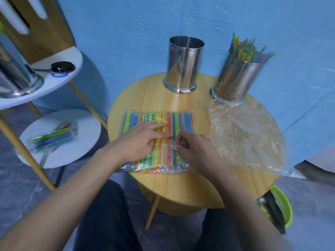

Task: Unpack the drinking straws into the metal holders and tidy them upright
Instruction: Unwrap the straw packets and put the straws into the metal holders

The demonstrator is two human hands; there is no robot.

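A flat clear-plastic pack of coloured straws (183, 122) lies on the round wooden table (190, 189). My left hand (143, 140) presses on the pack with straight fingers. Beside it, my right hand (195, 149) pinches the pack's plastic film between thumb and fingertips near the pack's middle. An empty metal holder (184, 64) stands at the table's back centre. A second metal holder (235, 78) at the back right is full of upright coloured straws (244, 49).
An empty crumpled plastic bag (248, 136) lies on the table's right side. Another straw pack (54, 136) rests on a low white shelf (76, 156) at left. A higher shelf holds scissors (59, 69) and a metal vessel (14, 69). A green basin (282, 205) sits lower right.
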